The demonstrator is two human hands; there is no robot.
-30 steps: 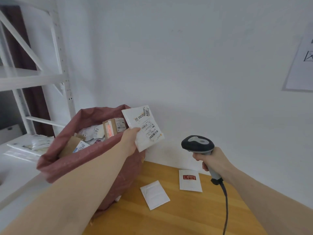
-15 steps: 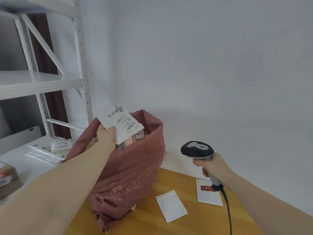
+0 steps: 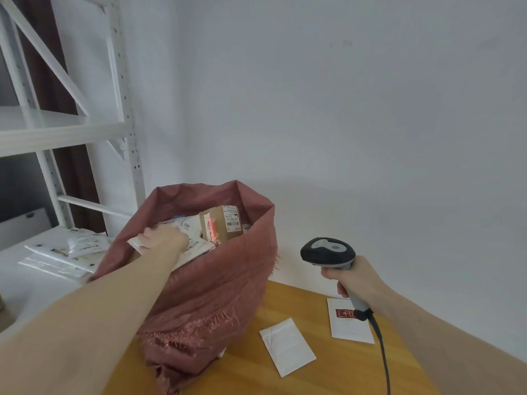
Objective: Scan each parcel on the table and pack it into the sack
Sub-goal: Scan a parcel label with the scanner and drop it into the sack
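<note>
the white parcel (image 3: 136, 244) that i had lifted up in front of the scanner a second ago is now down inside the mouth of the sack (image 3: 216, 295), left of centre in the frame, only a corner of it showing past my left hand (image 3: 164, 238). that hand is closed over the parcel, pressing it onto the pile; whether the fingers have begun to let go i cannot tell. beside it in the sack sits a brown box (image 3: 221, 225) with a label, upright against other white mailers. so i judge this parcel scanned and as good as packed, needing only the release. my right hand (image 3: 355, 280) is clenched around the grip of the scanner (image 3: 328, 252), held up at right of centre, pointing left, cable trailing down to the lower edge. two flat parcels are left on the wooden table (image 3: 342, 374) in the lower right: a plain white one (image 3: 288, 346) near the sack's foot and one with a red logo (image 3: 346, 323) partly behind the scanner handle. those come next, i reckon. a white shelf rack (image 3: 65, 129) fills the upper left, with some plastic bags (image 3: 65, 252) on a white surface below it.
</note>
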